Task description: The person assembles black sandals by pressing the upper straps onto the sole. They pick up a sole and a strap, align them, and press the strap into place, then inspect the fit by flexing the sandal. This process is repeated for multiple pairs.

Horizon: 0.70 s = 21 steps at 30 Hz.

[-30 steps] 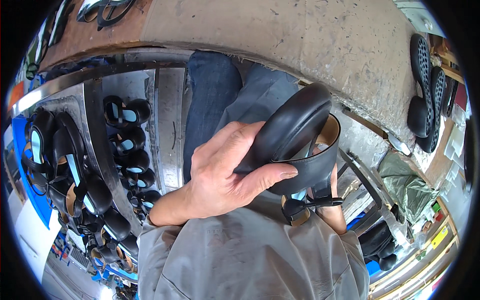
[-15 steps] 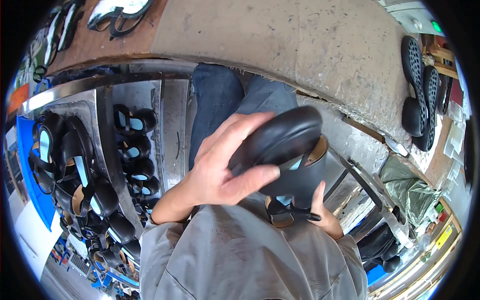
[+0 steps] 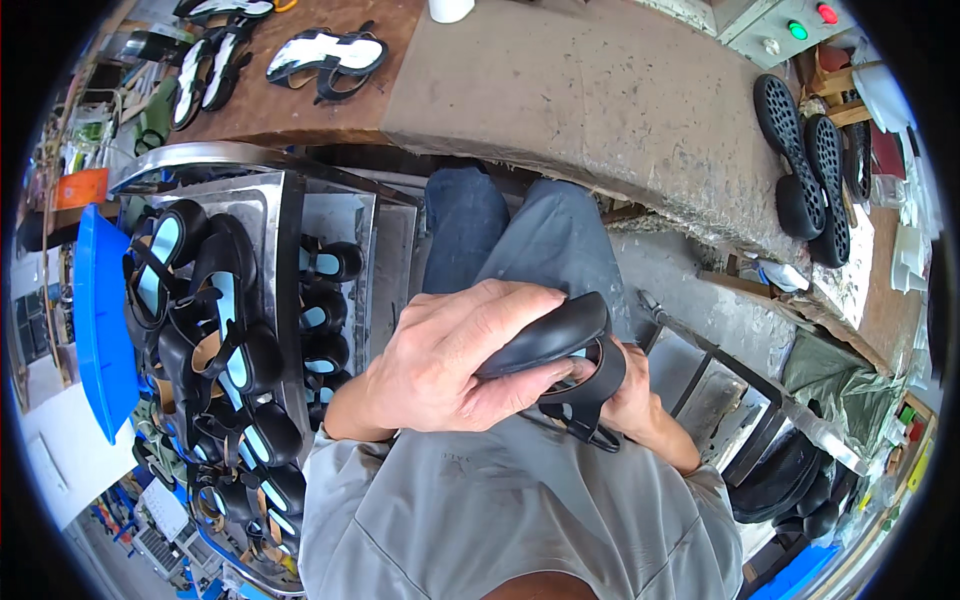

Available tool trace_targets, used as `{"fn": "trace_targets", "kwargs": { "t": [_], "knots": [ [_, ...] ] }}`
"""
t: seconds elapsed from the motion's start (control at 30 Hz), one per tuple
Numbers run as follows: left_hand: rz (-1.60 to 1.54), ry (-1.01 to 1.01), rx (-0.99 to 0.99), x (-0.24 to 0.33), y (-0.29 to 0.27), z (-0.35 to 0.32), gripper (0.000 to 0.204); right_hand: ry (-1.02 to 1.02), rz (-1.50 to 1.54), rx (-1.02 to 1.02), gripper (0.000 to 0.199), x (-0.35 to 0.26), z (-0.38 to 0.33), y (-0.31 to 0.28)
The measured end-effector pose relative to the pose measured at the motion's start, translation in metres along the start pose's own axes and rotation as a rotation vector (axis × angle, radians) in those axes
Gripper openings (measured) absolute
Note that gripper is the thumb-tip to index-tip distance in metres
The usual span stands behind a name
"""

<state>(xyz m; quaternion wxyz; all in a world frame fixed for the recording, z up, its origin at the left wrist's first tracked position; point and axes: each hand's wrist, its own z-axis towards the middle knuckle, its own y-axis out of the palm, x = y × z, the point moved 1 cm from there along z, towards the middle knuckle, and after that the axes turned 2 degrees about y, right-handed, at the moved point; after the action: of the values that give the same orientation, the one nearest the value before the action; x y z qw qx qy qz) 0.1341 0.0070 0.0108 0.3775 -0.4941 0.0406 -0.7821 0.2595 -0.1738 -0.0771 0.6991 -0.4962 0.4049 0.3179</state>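
A black strapped shoe is held close to my body above my lap. My left hand wraps over its toe and sole from the left, fingers curled around it. My right hand sits mostly hidden behind the shoe's heel and straps, gripping it from below. The shoe's buckle strap hangs down toward my grey shirt.
A metal rack on my left holds several black shoes with pale blue insoles. A worn workbench lies ahead with sandals and black soles. More black shoes sit in a rack at right.
The shoe has been lowered and drawn closer to my body, turned so its sole faces up more. My left hand has shifted over the toe.
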Motion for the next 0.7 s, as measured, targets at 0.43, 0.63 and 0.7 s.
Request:
{"fn": "trace_targets", "kwargs": {
  "t": [0.43, 0.63, 0.7],
  "knots": [
    [-0.135, -0.176, 0.649, -0.009, -0.004, -0.031, 0.032, 0.165, 0.635, -0.042, 0.051, 0.022, -0.009, -0.081],
    [-0.847, -0.374, 0.134, -0.080, 0.023, -0.083, 0.090, 0.219, 0.520, 0.329, 0.038, -0.006, 0.051, -0.130],
    [-1.029, -0.515, 0.128, -0.077, 0.034, -0.064, 0.095, 0.248, 0.507, 0.014, 0.032, -0.014, 0.084, -0.127]
  ]
}}
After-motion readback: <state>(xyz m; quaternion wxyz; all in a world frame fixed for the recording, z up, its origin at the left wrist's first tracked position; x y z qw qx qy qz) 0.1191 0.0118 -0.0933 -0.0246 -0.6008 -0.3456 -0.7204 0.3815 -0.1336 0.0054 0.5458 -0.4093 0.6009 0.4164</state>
